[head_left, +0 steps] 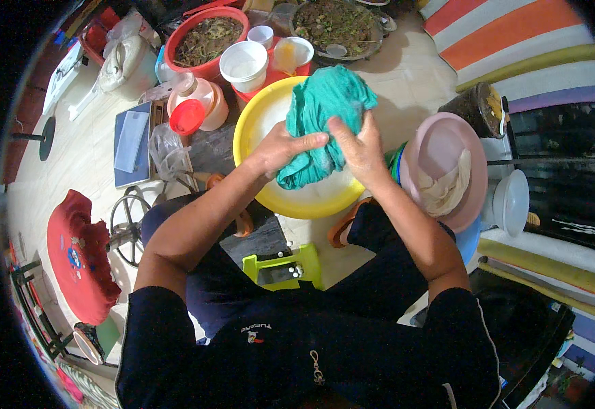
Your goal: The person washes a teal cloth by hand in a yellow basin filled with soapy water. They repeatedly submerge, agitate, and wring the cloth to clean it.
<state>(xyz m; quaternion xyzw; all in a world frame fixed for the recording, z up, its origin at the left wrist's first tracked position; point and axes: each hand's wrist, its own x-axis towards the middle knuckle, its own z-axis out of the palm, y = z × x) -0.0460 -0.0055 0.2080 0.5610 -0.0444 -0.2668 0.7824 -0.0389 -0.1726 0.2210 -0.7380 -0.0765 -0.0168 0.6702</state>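
A bunched, wet-looking green cloth (331,102) is held up in both hands above a yellow basin (248,123). My left hand (280,150) grips its lower left side, thumb lying across the front. On the right side my right hand (359,146) has its fingers wrapped behind the fabric and its thumb pressed on top. Whitish, soapy-looking water (270,112) shows in the basin, partly covered by the cloth and my arms. The fingertips of both hands are hidden behind the cloth.
Right of the basin stands a pink tub (471,136) with a cream cloth (447,187) inside. A lime-green stool (311,262) is between my legs. Beyond the basin are white buckets (244,65) and a red planter (239,27). A red-covered round stool (79,259) stands left.
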